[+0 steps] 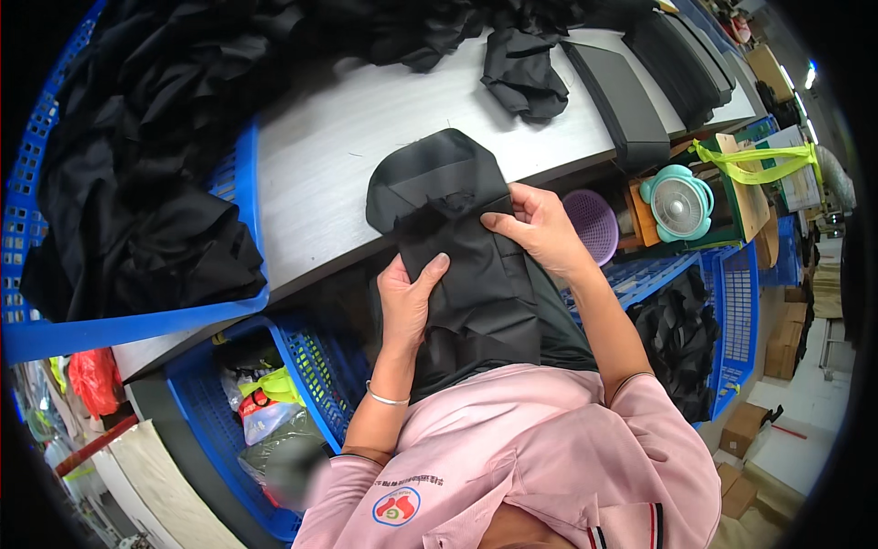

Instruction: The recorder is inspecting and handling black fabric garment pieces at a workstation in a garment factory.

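Black fabric [476, 284], sides pinched by left hand [407, 293] and right hand [541, 227], overlaps the table's edge [320, 249].

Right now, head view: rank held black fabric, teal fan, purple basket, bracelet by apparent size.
1. Held black fabric
2. Teal fan and purple basket: too alike to rank
3. Bracelet

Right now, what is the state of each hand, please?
Left hand: closed, holding the black cloth by its left side.
Right hand: closed, holding its right side.

1 head-worn fisheye camera looks down, close.
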Demonstrator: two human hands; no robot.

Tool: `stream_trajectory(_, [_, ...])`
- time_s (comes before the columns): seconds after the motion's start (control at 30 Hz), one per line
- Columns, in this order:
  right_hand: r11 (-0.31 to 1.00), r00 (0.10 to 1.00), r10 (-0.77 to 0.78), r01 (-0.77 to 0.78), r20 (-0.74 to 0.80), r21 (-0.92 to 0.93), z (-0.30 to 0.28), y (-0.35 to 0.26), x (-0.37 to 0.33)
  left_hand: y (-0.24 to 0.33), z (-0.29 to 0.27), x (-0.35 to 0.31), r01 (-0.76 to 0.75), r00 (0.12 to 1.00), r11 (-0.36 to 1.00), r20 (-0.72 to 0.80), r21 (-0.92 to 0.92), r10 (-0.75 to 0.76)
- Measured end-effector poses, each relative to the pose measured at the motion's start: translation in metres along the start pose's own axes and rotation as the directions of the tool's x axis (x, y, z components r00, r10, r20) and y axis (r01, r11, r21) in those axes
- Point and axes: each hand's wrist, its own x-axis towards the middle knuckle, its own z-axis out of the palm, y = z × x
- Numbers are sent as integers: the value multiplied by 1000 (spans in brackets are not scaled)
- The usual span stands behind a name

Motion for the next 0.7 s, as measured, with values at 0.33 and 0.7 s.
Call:
stream_trajectory(0.33, [989,988,134,-128,-75,72,-26,6,-13,3,-16,16,21,997,982,74,-189,-7])
stream_trajectory(0.7, [619,870,-436,102,-233,-779,-12,47,-34,-11,2,-9,86,986,995,139,46,-91])
